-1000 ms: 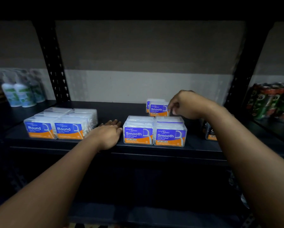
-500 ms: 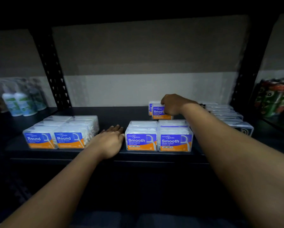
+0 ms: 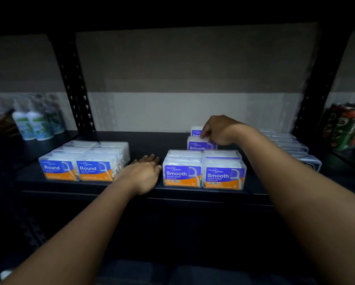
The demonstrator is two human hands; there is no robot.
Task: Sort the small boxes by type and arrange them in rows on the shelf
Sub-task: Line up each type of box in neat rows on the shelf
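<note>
The shelf (image 3: 193,192) is dark and holds clear plastic boxes of white dental flossers, their fronts labelled blue and orange. On the left sits a block of Round boxes (image 3: 77,169), two across the front with more rows behind them, the white flossers packed thick inside the see-through walls. Toward the middle two Smooth boxes (image 3: 203,173) stand side by side at the front edge, touching each other, flossers showing through their lids. Behind them is another Smooth box (image 3: 198,144), and a further one (image 3: 196,131) behind that, half hidden.

The left hand (image 3: 144,173) lies flat on the shelf between the Round block and the front Smooth pair, fingers straight and close together, its fingertips just beside the left Smooth box. The right hand (image 3: 217,130) reaches over the front pair, fingers curled down onto the top of the Smooth box behind, pinching it at its upper right corner.

To the right a row of clear boxes (image 3: 295,149) runs back along the shelf; their contents are too dim to tell. Far left stand white and green bottles (image 3: 36,124), far right some cans (image 3: 349,126)
</note>
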